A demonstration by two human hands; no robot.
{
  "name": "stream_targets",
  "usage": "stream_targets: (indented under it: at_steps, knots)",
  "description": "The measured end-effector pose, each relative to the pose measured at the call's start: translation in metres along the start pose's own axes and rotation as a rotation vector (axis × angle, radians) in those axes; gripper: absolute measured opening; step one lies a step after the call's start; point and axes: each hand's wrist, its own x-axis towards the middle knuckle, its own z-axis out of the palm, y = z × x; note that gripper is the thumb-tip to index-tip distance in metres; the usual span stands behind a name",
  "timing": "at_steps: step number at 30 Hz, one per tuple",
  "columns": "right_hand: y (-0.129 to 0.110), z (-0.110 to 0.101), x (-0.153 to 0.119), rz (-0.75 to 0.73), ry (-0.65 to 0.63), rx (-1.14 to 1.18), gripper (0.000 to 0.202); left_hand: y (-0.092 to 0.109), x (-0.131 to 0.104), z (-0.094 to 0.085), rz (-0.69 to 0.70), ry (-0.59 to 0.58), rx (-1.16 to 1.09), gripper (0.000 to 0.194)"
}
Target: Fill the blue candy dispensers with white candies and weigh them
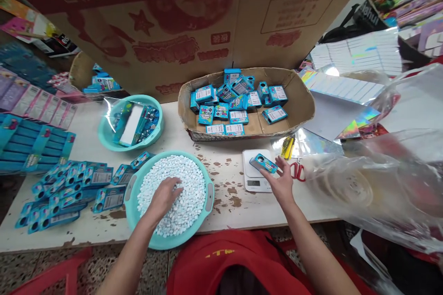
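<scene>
My left hand (165,196) reaches into a turquoise basin (129,193) full of small white candies (188,170). Its fingers are curled down among them, and how many pieces they grasp is hidden. My right hand (282,179) pinches the right end of a small blue candy box (265,163) between thumb and fingers. That box lies tilted over the plate of a white kitchen scale (258,183), whose small display is lit but too small to read. A round opening shows in the box's upper face.
Blue boxes are heaped at the left (65,193). Behind stands a cut-down cardboard tray (294,120) with several filled boxes. A smaller turquoise bowl (129,99) holds wrapped pieces. Red scissors (298,171), a yellow cutter (288,147) and plastic wrap (360,189) lie right. A large carton (194,23) rises behind.
</scene>
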Motion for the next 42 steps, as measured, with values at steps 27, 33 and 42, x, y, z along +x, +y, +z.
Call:
stream_targets:
  at_steps: [27, 33, 42]
  knots:
    - [0.03, -0.031, -0.015, 0.106, 0.014, 0.065, 0.07, 0.167, 0.084, 0.035, 0.282, -0.38, -0.128, 0.016]
    - [0.043, -0.048, -0.021, 0.17, 0.063, 0.121, 0.061, 0.238, 0.113, 0.06, 0.536, -0.37, 0.137, 0.022]
    - [0.056, -0.066, -0.024, 0.235, 0.119, 0.166, 0.055, 0.262, 0.119, 0.076, 0.606, -0.389, 0.36, 0.025]
